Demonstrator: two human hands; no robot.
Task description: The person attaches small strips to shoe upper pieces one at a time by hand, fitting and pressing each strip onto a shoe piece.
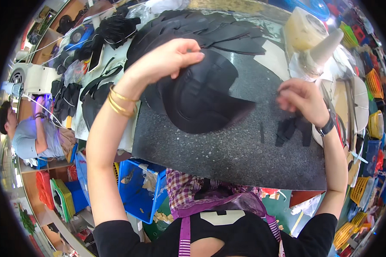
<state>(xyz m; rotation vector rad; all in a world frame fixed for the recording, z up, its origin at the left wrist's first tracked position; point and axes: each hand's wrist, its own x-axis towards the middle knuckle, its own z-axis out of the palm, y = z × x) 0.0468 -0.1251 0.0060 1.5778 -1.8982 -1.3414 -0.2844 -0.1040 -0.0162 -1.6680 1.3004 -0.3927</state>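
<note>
Pinching a smooth, curved black piece [197, 105] beneath: left grip [171, 60]. Right grip [303, 100]: blurred, closure unclear, flat black strips [286, 130] below.

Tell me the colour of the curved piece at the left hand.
The curved piece is black, showing best in the head view.

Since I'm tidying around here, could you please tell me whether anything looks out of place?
Yes: small pale scraps lie loose on the green floor beside the blue crate, looking dropped, though I can't tell their material. The curved black piece in the left hand shows no obvious damage, but is slightly blurred.
</note>
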